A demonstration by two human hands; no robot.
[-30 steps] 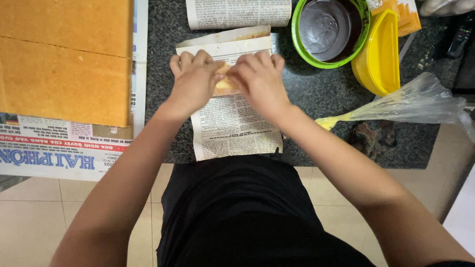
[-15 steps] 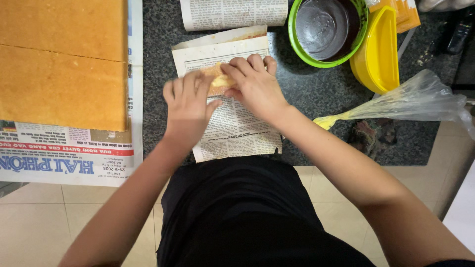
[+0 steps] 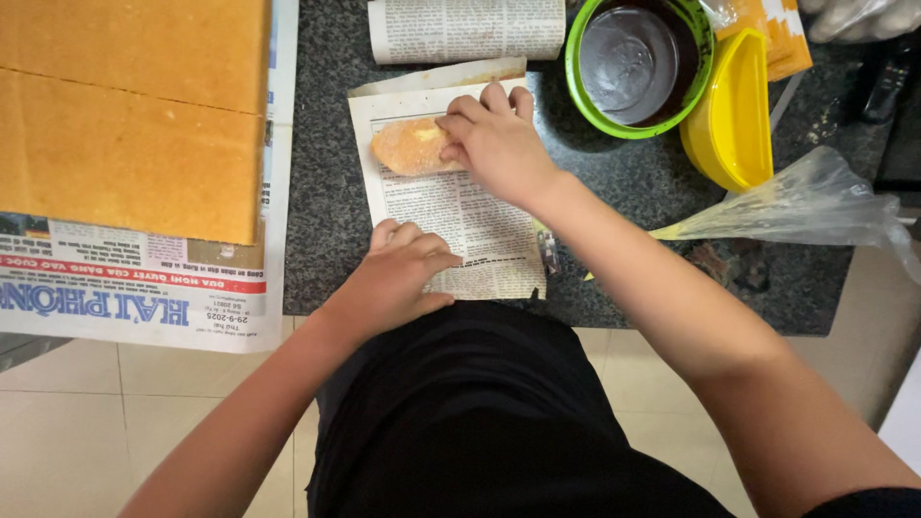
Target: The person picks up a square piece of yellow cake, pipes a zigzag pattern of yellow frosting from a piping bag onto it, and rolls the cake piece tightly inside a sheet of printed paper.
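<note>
Rolled sponge cake piece (image 3: pixel 413 146): golden-brown, oblong, pale spot on top, under right hand (image 3: pixel 494 144) fingertips, fingers curled. Left hand (image 3: pixel 398 278) flat, pressing newspaper sheet (image 3: pixel 460 216) near edge.

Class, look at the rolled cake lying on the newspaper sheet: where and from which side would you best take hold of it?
Grip the rolled cake across its long sides, near the free left end, coming from above. It lies flat and crosswise on the newspaper sheet; the right hand covers its right end, and it looks soft, so hold lightly.

Black top and trousers — bare forearms.
</note>
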